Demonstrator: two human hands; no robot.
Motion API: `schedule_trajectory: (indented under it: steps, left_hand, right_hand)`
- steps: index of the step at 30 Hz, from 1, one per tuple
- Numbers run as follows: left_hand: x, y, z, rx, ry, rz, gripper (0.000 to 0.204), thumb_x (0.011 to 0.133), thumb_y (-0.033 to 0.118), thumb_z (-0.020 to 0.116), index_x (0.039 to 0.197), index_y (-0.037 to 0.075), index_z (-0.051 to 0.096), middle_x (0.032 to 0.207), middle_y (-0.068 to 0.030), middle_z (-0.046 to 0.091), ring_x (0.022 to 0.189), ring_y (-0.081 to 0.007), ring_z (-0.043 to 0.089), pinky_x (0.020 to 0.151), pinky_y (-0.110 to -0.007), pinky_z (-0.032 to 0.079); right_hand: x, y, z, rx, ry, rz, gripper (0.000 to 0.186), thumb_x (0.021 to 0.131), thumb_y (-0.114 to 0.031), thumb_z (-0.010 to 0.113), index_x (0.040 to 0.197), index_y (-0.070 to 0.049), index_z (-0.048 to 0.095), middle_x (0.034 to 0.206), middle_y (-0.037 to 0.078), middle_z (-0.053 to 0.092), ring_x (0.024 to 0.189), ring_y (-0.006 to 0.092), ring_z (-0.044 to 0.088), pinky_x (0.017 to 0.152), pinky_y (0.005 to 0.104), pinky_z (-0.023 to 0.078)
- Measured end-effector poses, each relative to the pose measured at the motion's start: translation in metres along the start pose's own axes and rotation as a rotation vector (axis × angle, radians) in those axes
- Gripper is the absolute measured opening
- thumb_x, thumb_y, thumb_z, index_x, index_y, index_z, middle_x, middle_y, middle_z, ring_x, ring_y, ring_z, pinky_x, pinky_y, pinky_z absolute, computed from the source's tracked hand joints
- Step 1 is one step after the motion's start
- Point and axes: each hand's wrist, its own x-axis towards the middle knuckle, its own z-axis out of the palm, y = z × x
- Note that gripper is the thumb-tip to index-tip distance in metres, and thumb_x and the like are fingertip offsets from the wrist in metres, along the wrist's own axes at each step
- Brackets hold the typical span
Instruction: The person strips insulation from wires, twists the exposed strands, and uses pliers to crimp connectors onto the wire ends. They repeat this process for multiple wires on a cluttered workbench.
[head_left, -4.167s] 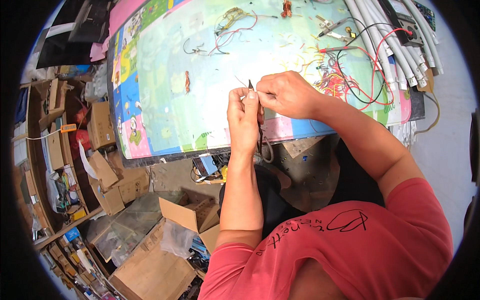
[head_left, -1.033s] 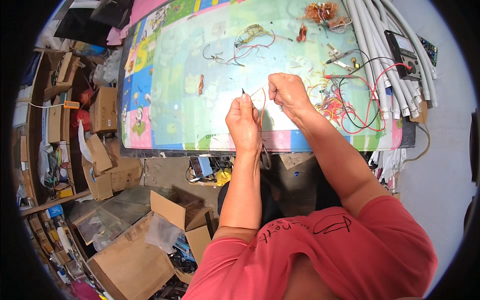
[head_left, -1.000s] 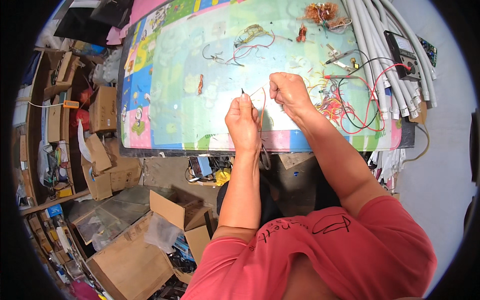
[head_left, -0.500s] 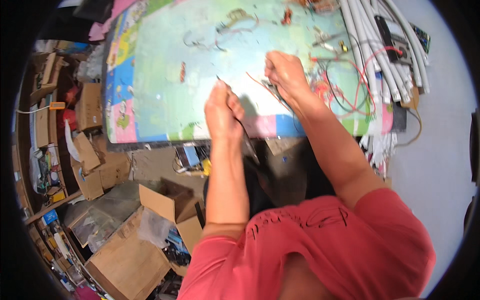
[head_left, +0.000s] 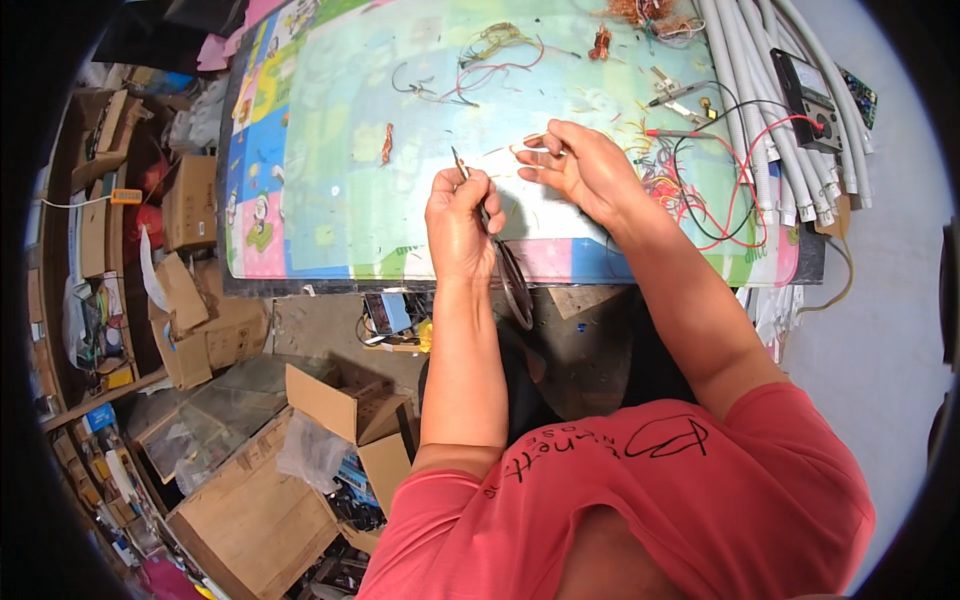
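Note:
My left hand (head_left: 462, 222) is closed around a dark cable (head_left: 516, 290). Its thin pointed end stands up past my thumb, while a loop hangs below my wrist over the table's front edge. Facing it, my right hand (head_left: 585, 172) has its fingers partly spread, with a thin orange wire (head_left: 517, 149) at the thumb and forefinger. The grip on that wire is partly hidden. Both hands are above the patterned table mat (head_left: 340, 220). A small copper-coloured wire bundle (head_left: 387, 144) lies to the left of my hands.
Tangled wires (head_left: 500, 60) lie at the far side, near another copper bundle (head_left: 600, 43). White tubes (head_left: 745, 110) line the right side, with a multimeter (head_left: 805, 95) and its red and black leads. Cardboard boxes (head_left: 190, 200) stand on the left, and an open carton (head_left: 325, 400) below.
My right hand has gone from a closed fist to partly spread fingers. The dark cable's loop now shows more widely below my left hand. The whole view has shifted slightly.

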Motion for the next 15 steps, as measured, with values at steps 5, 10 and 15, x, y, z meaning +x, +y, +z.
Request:
schedule_trajectory:
  steps: [5,10,15]
  left_hand:
    - [0.002,-0.004,-0.001,0.124,-0.024,0.128,0.011,0.093,0.011,0.061,0.097,0.004,0.053,0.084,-0.0057,0.058,0.065,-0.0127,0.055,0.054,-0.025,0.045]
    - [-0.008,0.002,0.008,0.419,-0.169,0.167,0.016,0.095,0.011,0.057,0.103,-0.003,0.061,0.078,-0.0045,0.059,0.068,-0.0117,0.057,0.063,-0.025,0.047]
    - [-0.019,0.004,0.011,0.768,-0.529,-0.071,0.020,0.098,0.014,0.053,0.100,-0.003,0.064,0.075,-0.0010,0.060,0.069,-0.0094,0.055,0.066,-0.024,0.045]
  right_hand:
    - [0.002,-0.005,-0.006,-0.253,0.002,-0.062,0.027,0.094,-0.019,0.052,0.071,-0.004,0.053,0.099,0.014,0.061,0.086,0.0195,0.062,0.079,0.0330,0.051]
    - [0.017,-0.012,-0.020,-0.518,0.038,0.023,0.026,0.092,-0.022,0.055,0.076,-0.001,0.059,0.087,0.008,0.062,0.075,0.0130,0.059,0.068,0.0257,0.050]
    - [0.028,-0.019,-0.034,-0.807,-0.148,0.192,0.026,0.089,-0.021,0.059,0.072,-0.001,0.062,0.077,0.007,0.063,0.061,0.0100,0.053,0.058,0.0230,0.044]
